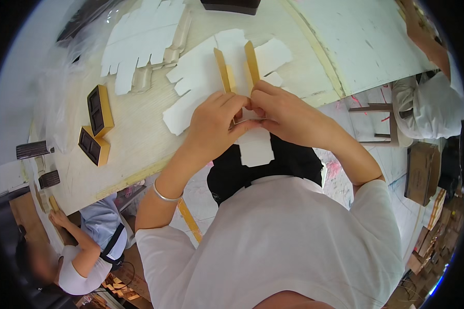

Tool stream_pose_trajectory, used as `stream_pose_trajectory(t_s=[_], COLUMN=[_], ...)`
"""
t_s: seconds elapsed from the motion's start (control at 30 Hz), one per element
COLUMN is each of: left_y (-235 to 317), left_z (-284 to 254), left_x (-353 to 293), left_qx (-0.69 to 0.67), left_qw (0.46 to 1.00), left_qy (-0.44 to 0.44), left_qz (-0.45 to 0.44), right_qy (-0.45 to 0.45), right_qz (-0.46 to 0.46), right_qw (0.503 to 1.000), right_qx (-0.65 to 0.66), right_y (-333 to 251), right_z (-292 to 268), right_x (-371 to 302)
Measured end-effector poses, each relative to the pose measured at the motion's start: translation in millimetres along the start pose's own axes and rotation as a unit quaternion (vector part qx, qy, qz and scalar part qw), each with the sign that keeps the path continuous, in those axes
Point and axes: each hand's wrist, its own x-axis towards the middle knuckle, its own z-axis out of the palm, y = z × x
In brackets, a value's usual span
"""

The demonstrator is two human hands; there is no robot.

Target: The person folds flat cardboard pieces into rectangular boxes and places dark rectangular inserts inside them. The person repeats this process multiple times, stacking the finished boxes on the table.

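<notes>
A white cardboard box blank (256, 148) lies at the near table edge, one white flap hanging toward my lap. Two gold side walls (251, 62) stand up from it, roughly parallel. My left hand (215, 122) pinches the near fold of the blank on its left. On the other side, my right hand (288, 114) grips the same fold, its thumb and fingers closed close to the left ones. My fingers hide part of the fold. More white flat card (191, 69) spreads around and beneath the gold walls.
A stack of flat white blanks (144, 36) sits far left. Two gold boxes with dark inserts (101, 110) stand left. A dark tray (231, 5) is at the far edge. A co-worker (85, 257) works lower left; another person (428, 98) is at right, near a stool (394, 123).
</notes>
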Motion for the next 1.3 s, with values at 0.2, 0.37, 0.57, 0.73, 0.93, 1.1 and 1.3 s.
stream_pose_trajectory(t_s=[0.2, 0.37, 0.57, 0.73, 0.93, 1.1, 1.3], left_y=[13, 16, -2, 4, 23, 13, 14], left_z=[3, 2, -15, 11, 3, 24, 3], left_x=[-12, -8, -6, -15, -16, -22, -15], left_qx=[-0.041, -0.126, -0.399, -0.381, -0.116, 0.054, 0.018], left_qw=[0.997, 0.986, 0.904, 0.916, 0.987, 0.992, 0.999], left_qy=[0.006, -0.028, -0.113, 0.037, 0.045, 0.112, 0.012], left_qz=[-0.062, -0.103, -0.1, -0.116, -0.098, 0.019, -0.023], right_qy=[0.12, 0.264, 0.293, 0.312, 0.365, 0.235, 0.14], right_qz=[-0.19, -0.289, -0.166, -0.139, -0.203, -0.154, -0.184], right_qw=[0.956, 0.906, 0.923, 0.928, 0.875, 0.933, 0.969], right_qx=[-0.189, -0.161, 0.184, 0.146, -0.245, -0.227, -0.09], right_y=[-6, 27, 24, 22, 16, 9, 14], right_z=[11, 41, 45, 51, 46, 34, 12], right_x=[-42, -31, -15, -14, -14, -8, -7])
